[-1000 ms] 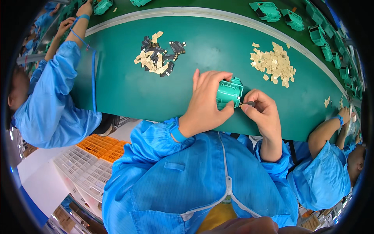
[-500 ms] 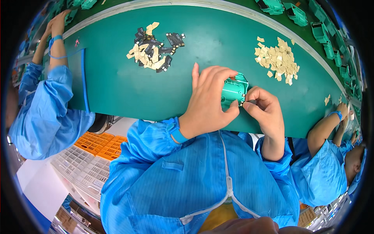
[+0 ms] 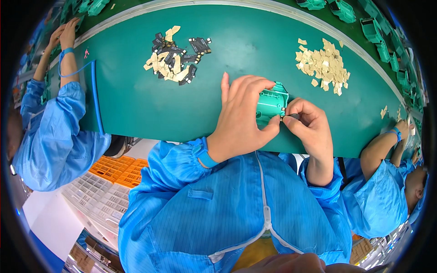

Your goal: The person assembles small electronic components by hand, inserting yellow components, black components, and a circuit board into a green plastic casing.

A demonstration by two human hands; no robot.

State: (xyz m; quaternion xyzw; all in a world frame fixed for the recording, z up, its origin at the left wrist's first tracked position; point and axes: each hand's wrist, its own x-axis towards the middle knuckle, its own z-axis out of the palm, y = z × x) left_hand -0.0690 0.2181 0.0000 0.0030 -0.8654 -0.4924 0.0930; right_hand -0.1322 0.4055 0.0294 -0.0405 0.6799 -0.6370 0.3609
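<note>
- Your left hand (image 3: 241,116) is clamped around the green housing (image 3: 270,105), over the near part of the tabletop (image 3: 136,91); your right hand (image 3: 309,123), at the housing's 3 o'clock side, has thumb and finger together on a small dark piece (image 3: 294,116).
- Watch that pinch: the dark piece is small and mostly covered, so a slight roll of your fingertips could twist it askew or drop it.
- If your left grip loosens while the right pushes toward 9 o'clock, the housing could turn and the two would likely misalign.
- Too hard a push could bend the dark piece, which looks thin.
- The housing's face with small raised rings is turned up toward you, its open-looking edge toward 3 o'clock. Its trough seems to run 9 to 3, but your hand hides the 9 o'clock end, so its long axis cannot be told for sure.
- The dark piece appears to lie roughly 3 to 9, its tip toward 9; whether it touches the housing is too small to tell.
</note>
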